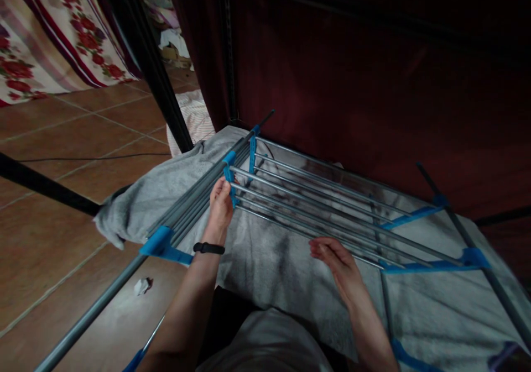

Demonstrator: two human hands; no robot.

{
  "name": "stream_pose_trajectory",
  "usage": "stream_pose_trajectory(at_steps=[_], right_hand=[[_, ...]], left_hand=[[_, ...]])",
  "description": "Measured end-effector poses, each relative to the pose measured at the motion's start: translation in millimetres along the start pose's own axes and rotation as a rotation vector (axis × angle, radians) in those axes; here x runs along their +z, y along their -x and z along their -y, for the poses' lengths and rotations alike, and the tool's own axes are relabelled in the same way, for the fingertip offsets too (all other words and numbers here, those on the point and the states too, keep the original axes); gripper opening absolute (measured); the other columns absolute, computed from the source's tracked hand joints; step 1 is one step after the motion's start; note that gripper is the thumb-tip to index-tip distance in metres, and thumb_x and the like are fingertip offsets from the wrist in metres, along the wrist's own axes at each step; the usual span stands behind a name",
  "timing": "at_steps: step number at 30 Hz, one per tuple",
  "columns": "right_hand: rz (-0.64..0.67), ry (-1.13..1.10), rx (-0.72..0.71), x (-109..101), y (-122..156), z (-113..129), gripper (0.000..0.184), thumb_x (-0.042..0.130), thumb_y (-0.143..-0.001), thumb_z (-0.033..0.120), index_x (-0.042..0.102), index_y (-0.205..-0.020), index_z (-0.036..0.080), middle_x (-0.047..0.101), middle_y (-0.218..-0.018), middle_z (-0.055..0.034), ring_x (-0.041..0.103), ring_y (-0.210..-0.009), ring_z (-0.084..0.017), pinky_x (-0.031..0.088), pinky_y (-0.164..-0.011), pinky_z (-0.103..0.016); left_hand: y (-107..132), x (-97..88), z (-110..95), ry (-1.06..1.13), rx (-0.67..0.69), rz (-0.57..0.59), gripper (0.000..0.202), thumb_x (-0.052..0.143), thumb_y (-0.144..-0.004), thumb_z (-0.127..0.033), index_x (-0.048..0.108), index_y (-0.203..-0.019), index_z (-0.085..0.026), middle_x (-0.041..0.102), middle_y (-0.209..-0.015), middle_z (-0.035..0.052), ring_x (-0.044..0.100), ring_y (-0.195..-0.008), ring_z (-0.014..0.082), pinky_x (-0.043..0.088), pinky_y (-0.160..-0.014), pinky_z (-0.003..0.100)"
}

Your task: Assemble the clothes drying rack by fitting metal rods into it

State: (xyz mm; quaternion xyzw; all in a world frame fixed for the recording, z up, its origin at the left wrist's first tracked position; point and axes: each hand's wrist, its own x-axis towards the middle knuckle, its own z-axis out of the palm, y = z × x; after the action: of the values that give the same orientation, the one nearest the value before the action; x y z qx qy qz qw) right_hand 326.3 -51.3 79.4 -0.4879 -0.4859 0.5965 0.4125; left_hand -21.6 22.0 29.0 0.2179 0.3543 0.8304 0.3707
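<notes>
A clothes drying rack of grey metal rods [286, 192] with blue plastic end pieces lies partly over a grey blanket. My left hand [223, 202], with a black band at the wrist, is closed on a blue plastic bracket [229, 164] at the left end of the rods. Below the lowest rods is my right hand [335, 258], its fingers loosely extended, with nothing visible in it. Its fingertips are close to a rod; whether they touch it I cannot tell. Longer blue brackets [435, 266] join the rods to a dark pole on the right.
Beneath the rack, the grey blanket [265, 256] spreads out and hangs over the left side. Dark metal frame bars [145, 57] cross the left. A dark red cloth [332, 84] hangs behind. Crumpled white paper [142, 286] lies on the brown tiled floor [74, 123].
</notes>
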Motion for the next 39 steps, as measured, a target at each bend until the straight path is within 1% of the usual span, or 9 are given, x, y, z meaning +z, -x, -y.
stream_pose_trajectory(at_steps=[3, 6, 10, 13, 19, 23, 27, 31, 39], right_hand=[[-0.004, 0.101, -0.119, 20.8, -1.1, 9.4, 0.036, 0.076, -0.088, 0.059, 0.080, -0.101, 0.026, 0.080, -0.103, -0.0063, 0.074, -0.092, -0.021, 0.061, -0.087, -0.036], [-0.039, 0.253, -0.308, 41.0, -4.1, 17.5, 0.026, 0.067, -0.098, 0.050, 0.079, -0.102, 0.027, 0.079, -0.103, -0.0054, 0.074, -0.092, -0.020, 0.061, -0.088, -0.035], [0.002, 0.649, -0.671, 70.4, -14.1, 23.8, 0.027, 0.052, -0.106, 0.033, 0.076, -0.118, 0.028, 0.074, -0.127, -0.0076, 0.068, -0.122, -0.022, 0.055, -0.109, -0.041], [0.049, 0.946, -0.802, 96.4, -28.7, 29.7, 0.038, 0.044, -0.107, 0.025, 0.066, -0.138, 0.023, 0.064, -0.147, -0.0118, 0.060, -0.135, -0.023, 0.049, -0.117, -0.044], [0.202, 1.368, -0.790, 153.7, -61.9, 54.3, 0.047, 0.037, -0.107, 0.018, 0.053, -0.151, 0.012, 0.060, -0.151, -0.0165, 0.059, -0.133, -0.026, 0.047, -0.117, -0.042], [0.265, 1.482, -0.781, 190.2, -79.7, 69.0, 0.048, 0.031, -0.107, 0.018, 0.050, -0.151, 0.012, 0.062, -0.145, -0.0184, 0.064, -0.122, -0.026, 0.052, -0.107, -0.039], [0.304, 1.552, -0.729, 216.8, -96.9, 74.2, 0.049, 0.022, -0.109, 0.017, 0.050, -0.148, 0.012, 0.066, -0.132, -0.0189, 0.069, -0.110, -0.024, 0.056, -0.093, -0.034], [0.314, 1.604, -0.677, 224.7, -110.0, 71.4, 0.047, 0.018, -0.110, 0.019, 0.051, -0.143, 0.013, 0.066, -0.131, -0.0193, 0.072, -0.102, -0.022, 0.057, -0.085, -0.032], [0.346, 1.659, -0.733, 220.7, -115.9, 68.1, 0.047, 0.018, -0.109, 0.018, 0.048, -0.144, 0.013, 0.069, -0.131, -0.0194, 0.072, -0.107, -0.024, 0.057, -0.086, -0.035]], left_hand=[[1.3, 0.1, -0.1, 0.011, -0.006, -0.006, 0.045, 0.096, -0.069, -0.052, 0.076, -0.098, -0.025, 0.073, -0.090, -0.0015, 0.065, -0.083, 0.0139, 0.052, -0.086, 0.028], [1.5, 0.2, 0.2, -0.004, -0.010, 0.001, 0.043, 0.094, -0.071, -0.053, 0.076, -0.098, -0.025, 0.072, -0.089, -0.0008, 0.065, -0.082, 0.0151, 0.051, -0.086, 0.029], [0.6, -0.2, 2.2, -0.016, -0.012, 0.002, 0.044, 0.093, -0.072, -0.055, 0.076, -0.099, -0.025, 0.071, -0.088, -0.0001, 0.064, -0.083, 0.0159, 0.050, -0.086, 0.029], [0.1, -0.4, 3.2, -0.034, -0.003, 0.006, 0.044, 0.092, -0.072, -0.056, 0.076, -0.099, -0.025, 0.070, -0.087, 0.0003, 0.063, -0.082, 0.0158, 0.051, -0.083, 0.028], [3.2, 2.3, -0.6, -0.033, -0.014, 0.039, 0.042, 0.091, -0.075, -0.055, 0.077, -0.099, -0.023, 0.073, -0.088, 0.0004, 0.065, -0.080, 0.0145, 0.052, -0.083, 0.027], [6.3, 6.8, -4.3, 0.003, -0.013, 0.042, 0.044, 0.093, -0.072, -0.052, 0.078, -0.103, -0.024, 0.077, -0.100, 0.0018, 0.069, -0.092, 0.0172, 0.053, -0.095, 0.030], [7.1, 8.0, -4.6, 0.027, -0.038, 0.048, 0.042, 0.093, -0.072, -0.053, 0.078, -0.100, -0.026, 0.077, -0.099, 0.0025, 0.071, -0.099, 0.0205, 0.052, -0.100, 0.034], [6.0, 6.3, -1.5, 0.016, -0.025, 0.029, 0.040, 0.093, -0.072, -0.053, 0.078, -0.099, -0.027, 0.077, -0.100, 0.0022, 0.071, -0.102, 0.0220, 0.052, -0.102, 0.036], [4.9, 6.8, 4.3, 0.021, 0.010, -0.022, 0.030, 0.086, -0.081, -0.051, 0.077, -0.098, -0.028, 0.077, -0.112, 0.0042, 0.067, -0.122, 0.0251, 0.048, -0.110, 0.037]])
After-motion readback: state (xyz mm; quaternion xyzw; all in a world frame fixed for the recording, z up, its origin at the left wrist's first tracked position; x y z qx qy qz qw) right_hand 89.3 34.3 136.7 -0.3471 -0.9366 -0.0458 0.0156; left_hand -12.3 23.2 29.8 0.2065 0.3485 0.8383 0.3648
